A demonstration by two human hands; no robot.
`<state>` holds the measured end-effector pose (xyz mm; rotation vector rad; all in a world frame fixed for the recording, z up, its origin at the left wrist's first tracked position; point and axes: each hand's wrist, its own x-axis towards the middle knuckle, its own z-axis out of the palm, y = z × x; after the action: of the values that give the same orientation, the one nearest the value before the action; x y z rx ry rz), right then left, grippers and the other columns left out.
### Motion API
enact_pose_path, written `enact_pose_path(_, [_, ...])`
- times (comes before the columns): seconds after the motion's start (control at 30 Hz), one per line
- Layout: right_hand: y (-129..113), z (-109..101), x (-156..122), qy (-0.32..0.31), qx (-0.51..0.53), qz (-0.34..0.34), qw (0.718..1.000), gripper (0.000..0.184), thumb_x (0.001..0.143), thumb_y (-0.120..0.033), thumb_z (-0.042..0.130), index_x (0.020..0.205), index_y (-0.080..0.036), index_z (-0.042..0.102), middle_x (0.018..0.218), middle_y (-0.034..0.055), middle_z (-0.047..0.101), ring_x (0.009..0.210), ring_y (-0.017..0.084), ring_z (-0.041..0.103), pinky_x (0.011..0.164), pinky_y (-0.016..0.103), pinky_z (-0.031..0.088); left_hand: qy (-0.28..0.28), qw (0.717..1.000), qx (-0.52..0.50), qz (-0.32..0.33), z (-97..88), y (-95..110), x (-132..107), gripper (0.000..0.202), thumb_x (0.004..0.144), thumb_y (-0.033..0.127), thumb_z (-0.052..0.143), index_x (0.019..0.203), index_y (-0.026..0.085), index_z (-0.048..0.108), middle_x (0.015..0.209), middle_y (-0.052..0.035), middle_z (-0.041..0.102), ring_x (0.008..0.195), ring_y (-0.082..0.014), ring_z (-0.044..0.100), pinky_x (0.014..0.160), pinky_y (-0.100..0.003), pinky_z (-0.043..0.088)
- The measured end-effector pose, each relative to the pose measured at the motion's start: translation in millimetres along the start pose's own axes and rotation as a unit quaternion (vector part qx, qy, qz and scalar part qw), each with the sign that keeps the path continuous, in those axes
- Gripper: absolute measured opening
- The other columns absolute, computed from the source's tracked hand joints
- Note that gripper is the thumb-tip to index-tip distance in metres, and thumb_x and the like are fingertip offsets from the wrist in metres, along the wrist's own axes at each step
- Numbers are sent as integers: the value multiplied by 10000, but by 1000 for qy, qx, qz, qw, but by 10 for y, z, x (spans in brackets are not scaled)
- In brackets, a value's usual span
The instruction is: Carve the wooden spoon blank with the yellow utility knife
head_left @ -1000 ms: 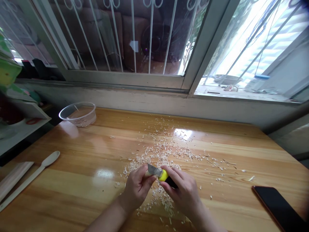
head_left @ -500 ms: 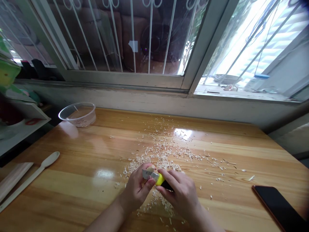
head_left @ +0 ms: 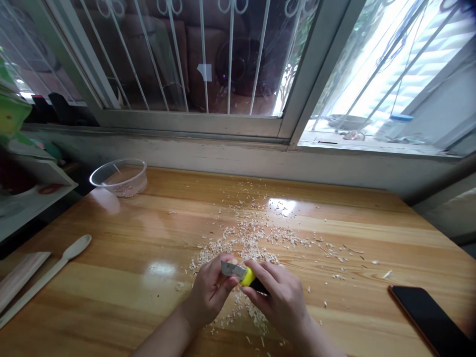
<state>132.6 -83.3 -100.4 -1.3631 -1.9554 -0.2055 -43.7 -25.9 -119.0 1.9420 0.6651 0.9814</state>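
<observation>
In my right hand point(head_left: 280, 292) is a utility knife point(head_left: 247, 276) with a yellow and black handle. Its short metal blade points left, across the fingers of my left hand point(head_left: 211, 290). Those fingers are closed on a small piece of pale wood point(head_left: 233, 262), mostly hidden behind the blade and fingertips. My left thumb lies close to the blade's lower edge; whether it touches I cannot tell. Both hands hover over a scatter of wood shavings point(head_left: 253, 243) on the wooden table point(head_left: 148, 307).
A wooden spoon point(head_left: 77, 247) and a flat wood strip point(head_left: 22, 275) lie at the left. Near the back left corner stands a clear plastic bowl point(head_left: 137, 186) with some shavings inside. A phone point(head_left: 431, 317) rests at the right edge. Behind the table is a barred window point(head_left: 201, 121).
The knife blade has shifted slightly up over the wood piece, which shows less now. My left thumb has moved a little to the right; both hands keep their grip.
</observation>
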Motion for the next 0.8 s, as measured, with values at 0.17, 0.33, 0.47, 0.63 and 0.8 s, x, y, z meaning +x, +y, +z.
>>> enact_pose_path(0.17, [9,-3,8,-6,8,-2,1000,420,924,-483,424,1026,-131,629,713,59,644,571,142,575,524,240,410,11,999,33,7,2,20,10,211,900,368,442,972,185,519,774,-43,577,674,-176,552,622,-268,428])
enact_pose_path(0.33, [13,0,4,-13,1,-3,1000,414,925,-491,417,1024,-146,624,703,49,645,562,139,574,516,236,403,5,999,33,6,-6,-9,6,226,900,358,442,1023,179,507,800,-54,586,694,-183,565,628,-273,432])
enact_pose_path(0.47, [27,9,-18,-10,-4,-2,1000,393,919,-476,445,1055,-144,607,746,65,657,601,146,594,549,237,418,17,999,39,7,8,-4,6,185,901,345,455,944,183,532,740,-30,578,643,-158,544,601,-250,419])
enact_pose_path(0.63, [54,20,-24,3,17,2,1000,354,929,-443,441,1054,-147,589,742,61,648,585,140,583,537,233,408,22,997,67,15,12,71,42,227,911,338,437,809,180,564,686,-25,596,601,-146,539,569,-239,394])
enact_pose_path(0.8, [71,18,-36,-6,28,1,1000,352,918,-444,461,1063,-147,583,727,55,635,572,143,568,521,235,396,-2,999,31,12,1,68,39,208,922,333,407,935,183,551,833,-52,612,718,-165,572,657,-262,434])
